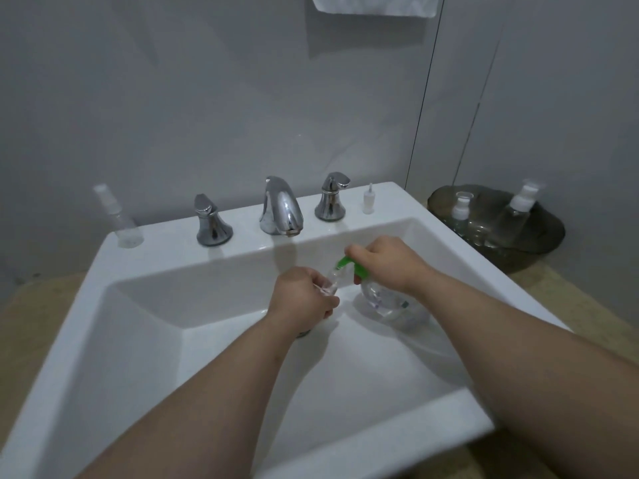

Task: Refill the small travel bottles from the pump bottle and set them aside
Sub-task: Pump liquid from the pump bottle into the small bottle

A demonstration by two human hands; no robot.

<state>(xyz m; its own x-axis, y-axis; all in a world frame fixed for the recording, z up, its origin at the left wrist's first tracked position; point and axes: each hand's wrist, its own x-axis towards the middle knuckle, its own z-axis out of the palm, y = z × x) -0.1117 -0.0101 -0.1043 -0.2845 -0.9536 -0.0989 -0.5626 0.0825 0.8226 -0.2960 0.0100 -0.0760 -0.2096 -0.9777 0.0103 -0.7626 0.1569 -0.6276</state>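
Note:
Over the white sink basin (224, 357), my left hand (300, 299) grips a small clear travel bottle (331, 280), tilted with its mouth toward the green spout. My right hand (385, 262) holds the green pump head (349, 265) of a clear pump bottle (387, 302), which stands in the basin on the right. The spout tip sits right at the small bottle's mouth. A small white spray cap (368, 199) stands on the sink ledge at the back right. Another clear spray bottle (119, 219) stands on the ledge at the far left.
A chrome faucet (280, 207) and two chrome handles (211, 221) (331, 198) line the back ledge. A dark glass bowl (539, 247) on the counter at right holds two clear bottles with white caps (461, 207) (520, 205). A white towel (375, 5) hangs above.

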